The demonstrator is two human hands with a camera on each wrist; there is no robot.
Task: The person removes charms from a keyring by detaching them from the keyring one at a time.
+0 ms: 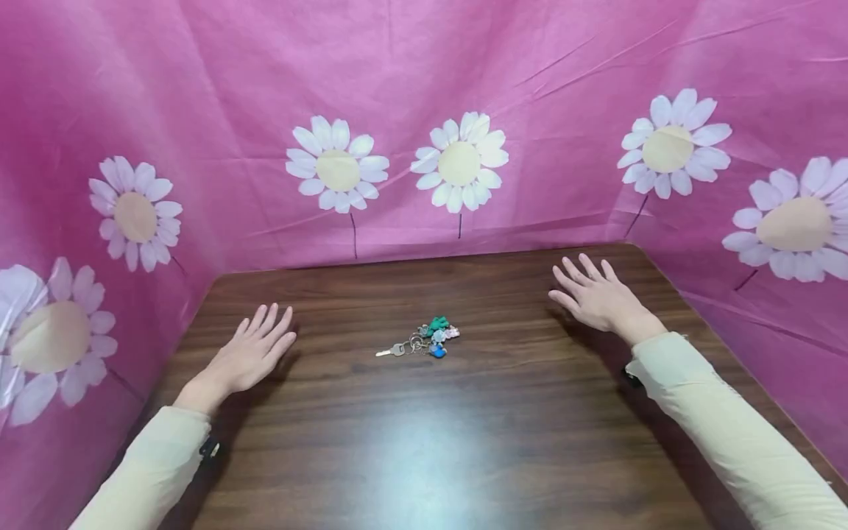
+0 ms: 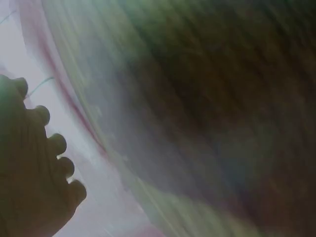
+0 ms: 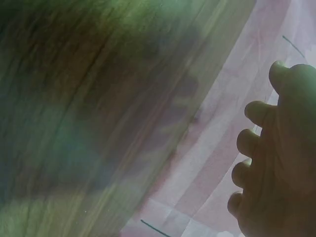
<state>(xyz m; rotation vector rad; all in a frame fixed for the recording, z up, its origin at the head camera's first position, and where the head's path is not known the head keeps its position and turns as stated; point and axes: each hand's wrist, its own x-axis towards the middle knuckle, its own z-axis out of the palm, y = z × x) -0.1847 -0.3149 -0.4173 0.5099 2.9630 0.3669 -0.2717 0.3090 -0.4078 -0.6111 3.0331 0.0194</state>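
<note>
Well apart, L hand (image 1: 241,361) & R hand (image 1: 599,300) palm-down over tbl (image 1: 318,434), fingers (image 1: 281,326) straight & spread, key bunch (image 1: 439,336) btwn.

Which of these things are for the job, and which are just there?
Probably for the job:
silver-coloured key
key rings
green charm, blue charm, paler charms
left grip and right grip, both holding nothing

Just there:
brown wood-grain table
pink daisy-print cloth

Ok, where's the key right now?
In the head view, the key lies on the table, left of its charms, between the left hand and right hand, nearer the left.
</note>
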